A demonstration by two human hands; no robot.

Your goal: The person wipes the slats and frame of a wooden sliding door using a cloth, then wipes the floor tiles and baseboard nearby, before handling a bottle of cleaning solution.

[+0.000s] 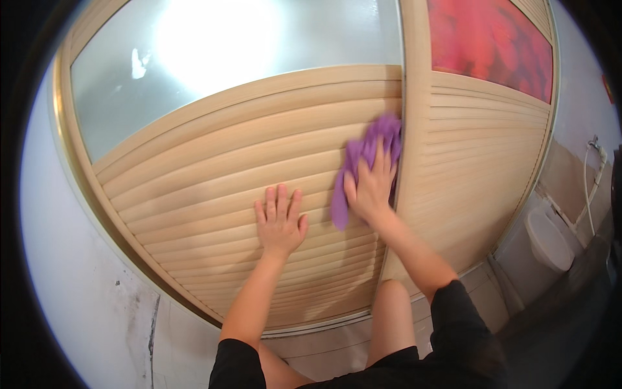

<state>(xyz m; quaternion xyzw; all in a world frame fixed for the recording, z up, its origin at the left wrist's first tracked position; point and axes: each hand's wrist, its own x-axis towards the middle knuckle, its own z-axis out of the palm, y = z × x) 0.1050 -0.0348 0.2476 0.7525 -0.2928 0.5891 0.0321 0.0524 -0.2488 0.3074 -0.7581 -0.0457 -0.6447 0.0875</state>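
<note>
A sliding door with louvred lower slats in a pale wood finish fills most of the view. My left hand lies flat on the slats with its fingers apart and holds nothing. Further right, my right hand presses a purple cloth against the slats, close to the door's right edge. The cloth is bunched under the fingers, and one end hangs down to the left. It is slightly blurred. Above the slats is a glossy glass panel with a bright reflection of light.
A second louvred door panel with a red glass pane stands at the right. Beyond it are a tap with a hose and a white basin. A stained white wall is at the left; tiled floor lies below.
</note>
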